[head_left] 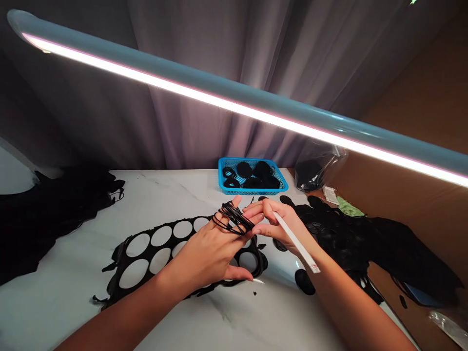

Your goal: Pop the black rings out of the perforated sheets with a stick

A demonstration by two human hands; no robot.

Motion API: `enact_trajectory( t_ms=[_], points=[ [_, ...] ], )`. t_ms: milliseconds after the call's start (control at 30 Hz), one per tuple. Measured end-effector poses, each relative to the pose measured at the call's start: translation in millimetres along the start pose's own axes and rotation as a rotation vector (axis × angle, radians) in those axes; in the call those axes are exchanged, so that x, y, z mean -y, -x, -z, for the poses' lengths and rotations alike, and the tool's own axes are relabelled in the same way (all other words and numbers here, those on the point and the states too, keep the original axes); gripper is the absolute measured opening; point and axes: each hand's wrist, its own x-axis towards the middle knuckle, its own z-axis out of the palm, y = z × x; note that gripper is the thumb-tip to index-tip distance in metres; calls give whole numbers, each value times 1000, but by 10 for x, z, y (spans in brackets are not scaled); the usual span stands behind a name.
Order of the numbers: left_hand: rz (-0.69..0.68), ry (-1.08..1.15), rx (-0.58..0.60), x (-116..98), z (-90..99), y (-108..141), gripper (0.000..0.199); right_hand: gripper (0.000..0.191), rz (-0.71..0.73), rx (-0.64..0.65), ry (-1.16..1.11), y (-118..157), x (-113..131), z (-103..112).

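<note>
A bundle of thin black loops (234,218) is stretched round the fingers of my left hand (208,253), whose thumb points out apart from them. Close beside it, my right hand (278,219) grips a narrow white flat strip (298,243) with a small red mark at its lower end. The right fingertips meet the loops at their right side; how they touch is hard to make out. Beneath my left hand lies a black sheet (155,243) with rows of round holes cut through it, partly covered by the hand and forearm.
A blue basket (221,183) with black discs and coils stands at the back. Black pieces (329,229) heap on the right, beside a clear bag (318,168). Black cloth (47,214) lies left on the marble-patterned table (234,317). A lit tube lamp (219,92) crosses above.
</note>
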Motion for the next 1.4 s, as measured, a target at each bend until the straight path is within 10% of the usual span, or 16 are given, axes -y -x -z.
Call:
enact_trajectory(
  t_ms=[500, 733, 933, 1400],
  points=[
    [9, 170, 6, -88, -39, 18, 86, 55, 6, 103, 227, 57, 14, -25],
    [145, 1205, 108, 45, 261, 3, 76, 53, -59, 102, -141, 5, -104, -20],
    [503, 2265, -209, 158, 337, -33, 83, 49, -53, 68, -318, -23, -176, -47],
    [668, 2423, -389, 148, 286, -83, 86, 54, 18, -10, -144, -2, -329, -242]
  ],
)
